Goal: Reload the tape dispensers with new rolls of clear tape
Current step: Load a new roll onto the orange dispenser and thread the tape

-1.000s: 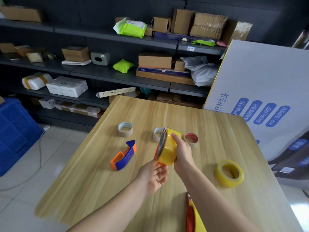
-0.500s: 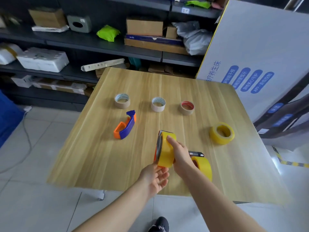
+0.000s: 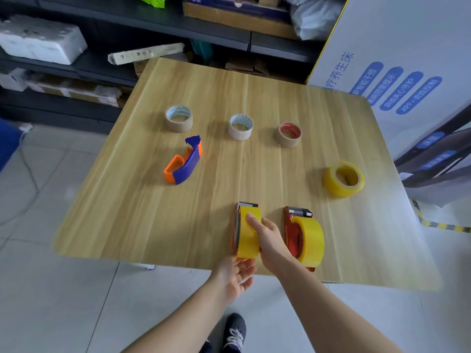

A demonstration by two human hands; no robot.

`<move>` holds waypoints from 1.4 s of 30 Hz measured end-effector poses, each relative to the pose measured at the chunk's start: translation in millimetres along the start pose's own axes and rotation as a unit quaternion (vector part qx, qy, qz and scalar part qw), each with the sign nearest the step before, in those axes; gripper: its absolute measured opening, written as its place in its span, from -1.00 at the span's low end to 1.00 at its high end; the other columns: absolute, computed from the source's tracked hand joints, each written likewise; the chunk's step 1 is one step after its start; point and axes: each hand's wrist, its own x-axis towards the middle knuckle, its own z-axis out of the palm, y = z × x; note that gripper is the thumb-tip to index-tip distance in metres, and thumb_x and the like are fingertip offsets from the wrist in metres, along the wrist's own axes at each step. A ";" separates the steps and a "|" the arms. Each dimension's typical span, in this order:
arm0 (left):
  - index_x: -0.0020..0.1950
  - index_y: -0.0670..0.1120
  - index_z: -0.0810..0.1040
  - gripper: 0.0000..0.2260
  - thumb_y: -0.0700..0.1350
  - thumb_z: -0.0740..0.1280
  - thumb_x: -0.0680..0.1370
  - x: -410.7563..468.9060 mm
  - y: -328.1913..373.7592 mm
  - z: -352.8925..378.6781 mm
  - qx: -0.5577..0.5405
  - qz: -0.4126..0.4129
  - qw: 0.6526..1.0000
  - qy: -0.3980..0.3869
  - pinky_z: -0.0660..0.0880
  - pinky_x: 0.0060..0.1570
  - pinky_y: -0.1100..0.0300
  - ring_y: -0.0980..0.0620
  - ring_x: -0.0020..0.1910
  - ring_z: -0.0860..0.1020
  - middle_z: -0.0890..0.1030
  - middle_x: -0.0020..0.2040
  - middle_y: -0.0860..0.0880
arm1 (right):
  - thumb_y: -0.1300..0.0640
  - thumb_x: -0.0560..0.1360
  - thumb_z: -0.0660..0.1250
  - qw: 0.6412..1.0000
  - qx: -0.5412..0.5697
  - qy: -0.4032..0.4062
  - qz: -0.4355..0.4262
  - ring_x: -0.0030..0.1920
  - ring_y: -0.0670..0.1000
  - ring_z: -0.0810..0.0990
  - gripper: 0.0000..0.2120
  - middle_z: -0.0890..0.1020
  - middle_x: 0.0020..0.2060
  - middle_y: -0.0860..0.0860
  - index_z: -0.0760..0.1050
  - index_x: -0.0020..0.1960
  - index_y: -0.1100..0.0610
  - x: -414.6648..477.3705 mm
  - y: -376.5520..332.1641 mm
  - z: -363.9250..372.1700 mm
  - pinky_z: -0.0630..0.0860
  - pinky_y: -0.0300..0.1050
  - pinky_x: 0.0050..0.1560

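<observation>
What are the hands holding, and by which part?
The right hand grips the loaded dispenser across its yellow roll; the left hand lies open under its near end.

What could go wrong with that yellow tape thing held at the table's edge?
The orange dispenser carrying a yellow tape roll is at the wooden table's near edge. Gripped by the right hand alone, with the left hand loose beneath, it might slip to the floor. The red dispenser with a yellow roll stands close beside, so the right forearm might knock it over.
</observation>
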 end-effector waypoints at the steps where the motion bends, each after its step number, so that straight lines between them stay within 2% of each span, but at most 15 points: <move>1: 0.10 -0.17 0.55 -0.77 -0.11 0.14 0.63 3.4 -0.7 -1.5 0.006 0.000 1.000 0.002 0.41 -0.18 0.14 -0.02 -0.08 0.57 0.63 -0.01 -0.10 | 0.01 0.56 0.34 1.000 -0.003 -0.005 -0.001 0.07 0.11 0.64 -0.86 0.67 -0.05 0.06 0.51 -0.01 0.08 0.9 1.7 -0.5 0.53 0.10 0.23; 4: 0.06 -0.16 0.58 -0.75 -0.08 0.15 0.62 8.0 0.3 -3.7 0.071 -0.003 0.997 0.009 0.40 -0.21 0.14 -0.01 -0.12 0.57 0.64 -0.06 -0.07 | -0.01 0.54 0.36 1.000 -0.017 -0.020 -0.006 0.04 0.08 0.63 -0.86 0.66 -0.06 0.02 0.50 -0.03 0.05 3.6 4.5 -3.1 0.53 0.08 0.20; 5: 0.01 -0.14 0.59 -0.74 -0.06 0.15 0.62 6.2 1.5 -4.2 0.115 -0.006 0.993 0.015 0.39 -0.23 0.16 0.00 -0.16 0.56 0.64 -0.10 -0.06 | -0.10 0.49 0.39 0.999 -0.031 -0.016 -0.007 0.12 0.10 0.61 -0.75 0.66 0.01 0.04 0.51 0.03 0.05 4.7 5.9 -3.9 0.49 0.13 0.27; 8: -0.15 -0.11 0.58 -0.73 0.00 0.19 0.59 -0.5 8.0 -9.4 0.243 0.002 0.968 0.059 0.37 -0.34 0.23 0.01 -0.35 0.52 0.55 -0.28 -0.03 | -0.40 0.16 0.47 0.999 -0.035 -0.019 -0.018 0.26 0.13 0.54 -0.11 0.61 0.21 0.06 0.44 0.33 0.10 10.2 16.4 -7.1 0.42 0.23 0.35; 10: -0.08 -0.11 0.54 -0.77 0.00 0.19 0.59 -5.0 12.5 -10.5 0.282 0.082 0.946 0.136 0.37 -0.35 0.22 0.00 -0.35 0.50 0.50 -0.27 -0.02 | -0.48 0.06 0.47 0.999 -0.028 -0.028 -0.014 0.29 0.13 0.53 0.04 0.59 0.25 0.05 0.41 0.38 0.08 19.9 29.4 -12.8 0.42 0.23 0.35; 12: 0.16 -0.09 0.49 -0.75 0.03 0.18 0.62 -9.3 18.2 -8.7 0.302 0.227 0.906 0.189 0.40 -0.17 0.22 -0.01 -0.12 0.55 0.54 -0.06 0.03 | -0.48 0.09 0.47 0.999 -0.029 -0.030 -0.015 0.28 0.12 0.54 -0.01 0.61 0.23 0.03 0.43 0.36 0.06 16.6 29.8 -13.1 0.42 0.21 0.35; 15: 0.15 0.03 0.49 -0.80 0.08 0.21 0.61 -22.4 29.9 0.3 0.348 0.365 0.857 0.103 0.43 -0.18 0.41 0.19 -0.06 0.53 0.59 0.07 0.06 | -0.30 0.30 0.43 0.998 -0.036 -0.037 -0.024 0.17 0.10 0.62 -0.42 0.69 0.07 0.04 0.57 0.17 0.03 7.4 23.6 -11.0 0.47 0.20 0.30; 18: 0.15 0.14 0.52 -0.85 0.04 0.24 0.60 -20.0 34.6 4.0 0.407 0.348 0.844 0.029 0.56 0.05 0.13 0.12 0.00 0.58 0.64 0.07 0.06 | -0.11 0.47 0.39 0.999 -0.018 -0.038 -0.012 0.14 0.07 0.63 -0.68 0.70 0.05 0.03 0.58 0.15 0.03 7.4 23.3 -11.1 0.49 0.17 0.29; 20: 0.14 0.11 0.56 -0.75 0.12 0.23 0.52 -15.2 34.7 2.3 0.430 0.332 0.839 0.033 0.55 0.12 -0.09 -0.03 0.04 0.61 0.66 0.05 0.00 | -0.16 0.38 0.40 0.999 -0.042 -0.012 -0.013 0.09 0.08 0.64 -0.60 0.70 0.00 0.03 0.59 0.11 0.05 7.6 23.0 -10.0 0.53 0.14 0.24; 22: -0.01 0.09 0.58 -0.74 0.16 0.19 0.46 -10.9 33.9 1.3 0.438 0.329 0.835 0.042 0.54 0.09 -0.14 -0.12 0.01 0.61 0.66 -0.02 -0.05 | -0.22 0.30 0.39 0.996 -0.088 0.021 -0.025 -0.12 0.10 0.61 -0.50 0.65 -0.18 0.10 0.59 -0.01 0.19 8.3 22.1 -11.6 0.57 0.04 0.00; 25: -0.11 0.05 0.51 -0.77 0.11 0.15 0.60 -19.5 34.0 7.5 0.496 0.336 0.798 0.073 0.53 -0.14 0.09 -0.03 -0.17 0.57 0.60 -0.18 -0.02 | -0.19 0.40 0.43 0.989 -0.136 0.047 -0.035 -0.25 0.05 0.51 -0.55 0.56 -0.27 0.10 0.53 -0.08 0.22 6.4 15.5 -17.7 0.47 -0.06 -0.24; 27: -0.23 0.04 0.39 -0.72 0.05 0.11 0.65 -24.1 32.6 11.3 0.547 0.351 0.752 0.106 0.32 -0.36 0.21 0.07 -0.34 0.43 0.45 -0.33 0.05 | -0.15 0.43 0.43 0.986 -0.155 0.050 -0.036 -0.18 0.08 0.61 -0.64 0.66 -0.15 0.14 0.55 -0.02 0.13 6.3 12.4 -21.6 0.60 0.00 -0.17; 30: -0.25 0.02 0.35 -0.68 0.08 0.07 0.66 -22.2 29.2 12.8 0.580 0.367 0.715 0.134 0.26 -0.38 0.19 0.06 -0.36 0.38 0.38 -0.36 0.07 | -0.08 0.47 0.40 0.982 -0.180 0.032 -0.037 -0.05 0.22 0.68 -0.79 0.67 -0.03 0.24 0.53 -0.08 0.06 6.5 9.1 -27.1 0.63 0.19 0.03; 36: -0.29 0.05 0.32 -0.68 0.05 0.07 0.66 -20.9 28.5 7.9 0.589 0.373 0.710 0.102 0.29 -0.34 0.24 0.14 -0.34 0.39 0.39 -0.33 0.07 | -0.11 0.50 0.38 0.975 -0.221 -0.013 -0.020 0.03 0.15 0.65 -0.66 0.64 0.00 0.10 0.48 0.11 0.11 8.8 5.5 -35.1 0.61 0.15 0.12; 42: -0.13 0.00 0.40 -0.74 0.07 0.06 0.66 -24.8 31.5 9.1 0.601 0.345 0.716 0.088 0.36 -0.21 0.24 0.09 -0.20 0.45 0.45 -0.22 0.06 | -0.14 0.51 0.36 0.970 -0.244 -0.026 -0.002 0.10 0.09 0.58 -0.64 0.59 0.00 0.03 0.43 0.14 0.09 5.5 1.0 -35.9 0.55 0.10 0.21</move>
